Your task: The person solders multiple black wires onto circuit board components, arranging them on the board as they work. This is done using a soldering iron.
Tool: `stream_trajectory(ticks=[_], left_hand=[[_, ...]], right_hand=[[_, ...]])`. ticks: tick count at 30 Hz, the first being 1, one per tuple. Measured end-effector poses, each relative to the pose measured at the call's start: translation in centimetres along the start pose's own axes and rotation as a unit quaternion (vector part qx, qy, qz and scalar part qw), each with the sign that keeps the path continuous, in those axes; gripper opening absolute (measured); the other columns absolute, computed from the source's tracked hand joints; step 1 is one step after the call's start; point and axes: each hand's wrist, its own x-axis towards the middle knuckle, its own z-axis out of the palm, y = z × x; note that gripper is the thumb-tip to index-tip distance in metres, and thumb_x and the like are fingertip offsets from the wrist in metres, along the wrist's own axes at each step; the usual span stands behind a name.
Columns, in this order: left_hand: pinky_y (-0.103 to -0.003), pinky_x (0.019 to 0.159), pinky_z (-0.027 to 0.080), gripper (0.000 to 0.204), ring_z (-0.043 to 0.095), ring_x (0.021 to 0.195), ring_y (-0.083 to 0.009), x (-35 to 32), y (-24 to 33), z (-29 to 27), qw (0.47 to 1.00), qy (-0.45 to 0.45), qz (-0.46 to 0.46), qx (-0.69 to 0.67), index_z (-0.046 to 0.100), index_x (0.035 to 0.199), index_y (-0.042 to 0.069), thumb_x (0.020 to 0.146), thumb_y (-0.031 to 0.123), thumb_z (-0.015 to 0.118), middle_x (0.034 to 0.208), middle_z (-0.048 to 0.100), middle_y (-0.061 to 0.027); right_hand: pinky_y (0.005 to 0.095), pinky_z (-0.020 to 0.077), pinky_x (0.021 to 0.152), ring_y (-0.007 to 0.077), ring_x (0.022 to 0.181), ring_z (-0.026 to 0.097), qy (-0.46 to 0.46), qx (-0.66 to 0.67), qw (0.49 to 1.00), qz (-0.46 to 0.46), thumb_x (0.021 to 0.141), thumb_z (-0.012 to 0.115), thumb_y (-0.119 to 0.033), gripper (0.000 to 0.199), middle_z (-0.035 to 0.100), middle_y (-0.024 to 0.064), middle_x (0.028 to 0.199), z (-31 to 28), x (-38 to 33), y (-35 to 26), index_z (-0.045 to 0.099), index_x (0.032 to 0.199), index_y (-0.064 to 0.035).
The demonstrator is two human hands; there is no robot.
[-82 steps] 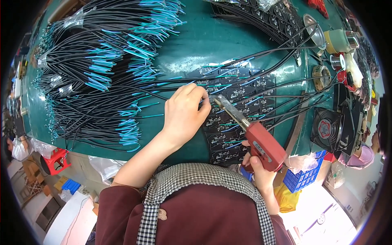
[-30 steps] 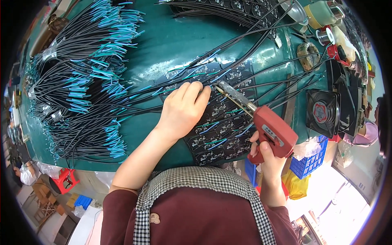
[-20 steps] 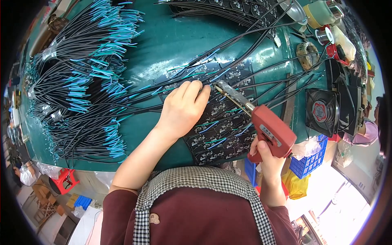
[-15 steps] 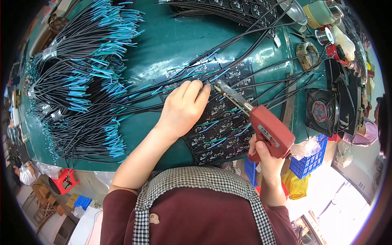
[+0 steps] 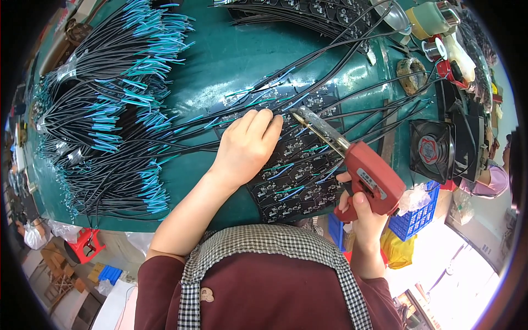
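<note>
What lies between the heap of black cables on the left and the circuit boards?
In the head view: green tabletop, several black cables crossing it, and the person's left hand, partly over the circuit boards.

Cable bundles (image 5: 110, 159) at left on table (image 5: 231, 58), circuit boards (image 5: 294, 203) in middle, fan (image 5: 432, 150) at right

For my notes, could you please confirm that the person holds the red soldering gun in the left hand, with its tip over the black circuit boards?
One slip: the head view shows the red soldering gun in the right hand, not the left hand; its tip is over the black circuit boards.
</note>
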Motion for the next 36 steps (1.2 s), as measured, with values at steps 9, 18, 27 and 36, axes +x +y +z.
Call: stream_trajectory(ticks=[9,18,27,36], left_hand=[[-0.027,0.053,0.044,0.023,0.056,0.068,-0.0165,0.0,0.6,-0.7,1.0,0.005,0.016,0.003,0.064,0.088,0.004,0.065,0.005,0.064,0.084,0.055,-0.0036],[-0.024,0.052,0.043,0.018,0.053,0.067,-0.0136,0.1,0.4,-0.3,0.998,0.018,0.055,0.022,0.06,0.082,0.003,0.065,0.01,0.06,0.077,0.049,-0.0023],[-0.028,0.056,0.047,0.025,0.054,0.069,-0.0189,-0.3,0.6,-0.3,0.999,-0.006,0.027,-0.024,0.061,0.09,-0.001,0.065,0.003,0.061,0.086,0.053,-0.0074],[-0.028,0.057,0.048,0.026,0.054,0.07,-0.0195,-0.2,0.6,-0.1,0.999,0.001,0.032,-0.037,0.06,0.09,-0.002,0.065,0.002,0.061,0.086,0.05,-0.0082]], right_hand=[[0.0225,0.0464,0.054,0.0115,0.063,0.057,-0.024,0.036,0.999,0.032,0.085,0.062,-0.012,0.044,0.062,0.016,0.104,-0.7,-0.8,-0.4,0.045,0.124,0.0028],[0.0228,0.0434,0.049,0.0133,0.056,0.054,0.006,-0.066,0.996,0.056,0.086,0.063,-0.019,0.043,0.059,0.0124,0.084,-0.6,-1.2,-1.3,0.047,0.118,0.0045],[0.0215,0.0426,0.05,0.0083,0.055,0.054,0.021,-0.076,0.988,0.132,0.081,0.069,-0.013,0.029,0.058,0.0029,0.069,-0.4,1.6,-5.2,0.056,0.103,0.0014],[0.0219,0.0428,0.046,0.013,0.052,0.053,-0.031,-0.086,0.99,0.104,0.086,0.062,-0.018,0.048,0.061,0.0203,0.099,-0.8,1.9,-4.9,0.043,0.125,0.0026]])
